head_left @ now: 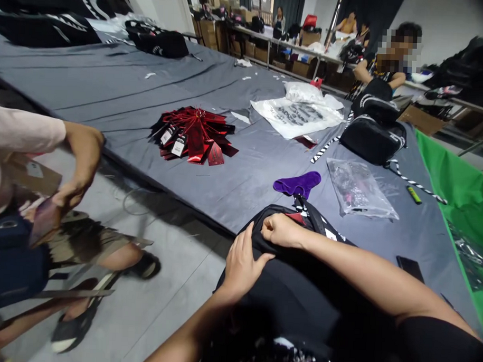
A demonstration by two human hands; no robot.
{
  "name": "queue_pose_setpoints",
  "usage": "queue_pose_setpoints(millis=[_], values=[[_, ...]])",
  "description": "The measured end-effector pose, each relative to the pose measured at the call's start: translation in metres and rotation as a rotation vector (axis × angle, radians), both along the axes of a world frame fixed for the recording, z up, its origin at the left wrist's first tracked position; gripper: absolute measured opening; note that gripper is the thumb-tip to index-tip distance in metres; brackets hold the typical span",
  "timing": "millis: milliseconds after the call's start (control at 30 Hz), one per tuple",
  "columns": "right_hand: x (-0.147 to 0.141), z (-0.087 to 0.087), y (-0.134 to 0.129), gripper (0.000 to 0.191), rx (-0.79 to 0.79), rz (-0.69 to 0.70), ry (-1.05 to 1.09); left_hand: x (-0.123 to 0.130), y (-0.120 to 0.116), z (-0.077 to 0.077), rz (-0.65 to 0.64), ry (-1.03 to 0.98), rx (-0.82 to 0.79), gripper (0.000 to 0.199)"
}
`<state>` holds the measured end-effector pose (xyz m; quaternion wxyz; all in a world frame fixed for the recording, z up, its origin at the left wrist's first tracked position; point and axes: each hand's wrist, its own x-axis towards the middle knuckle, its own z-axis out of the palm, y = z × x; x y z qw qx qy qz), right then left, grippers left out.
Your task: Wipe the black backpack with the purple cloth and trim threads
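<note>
A black backpack point(301, 288) lies in front of me at the table's edge, its strap point(317, 218) at the far end. My left hand point(244, 260) rests on its fabric with the fingers stretched out and the thumb apart. Close by, my right hand point(281, 230) has its fingers curled into a pinch against the upper part of the bag. Whatever sits between those fingertips is hidden. Just beyond the strap is a purple cloth point(299, 184). A clear plastic bag point(360, 188) with something inside lies to its right.
A grey-covered table point(209, 190) holds a fan of red and black tags point(197, 140), a white plastic bag point(299, 117), another black backpack point(372, 138), a yellow-green lighter point(414, 195) and a dark phone-like object point(409, 267). One person sits at left point(79, 159); another works at far right.
</note>
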<state>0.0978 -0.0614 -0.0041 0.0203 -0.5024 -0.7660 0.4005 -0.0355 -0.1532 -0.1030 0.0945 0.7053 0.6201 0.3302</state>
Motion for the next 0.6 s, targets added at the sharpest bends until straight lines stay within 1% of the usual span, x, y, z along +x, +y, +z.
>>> queue_pose_setpoints(millis=[133,267,333,367,400,467,533,600], values=[[0.011,0.006,-0.007,0.01,0.022,-0.01,-0.03,-0.006,0.001,0.002,-0.026,-0.011,-0.013,0.087],[0.039,0.007,-0.017,0.015,0.022,-0.061,-0.093,-0.009,0.002,-0.002,-0.029,-0.021,0.003,0.082],[0.051,0.009,-0.02,0.012,0.042,-0.061,-0.091,-0.009,0.001,-0.003,-0.018,-0.025,-0.003,0.082],[0.055,0.011,-0.02,0.013,0.068,-0.035,-0.082,-0.008,0.001,-0.004,-0.01,-0.027,-0.01,0.082],[0.056,0.012,-0.02,0.019,0.106,0.015,-0.072,-0.008,0.001,-0.004,-0.001,-0.031,-0.018,0.081],[0.051,0.014,-0.015,0.033,0.203,0.178,-0.067,-0.006,0.002,-0.003,0.018,-0.041,-0.029,0.08],[0.039,0.013,-0.008,0.034,0.278,0.352,-0.086,-0.006,0.002,-0.003,0.032,-0.049,-0.035,0.078],[0.026,0.012,0.0,0.032,0.296,0.45,-0.13,-0.006,0.002,-0.003,0.031,-0.052,-0.03,0.077]])
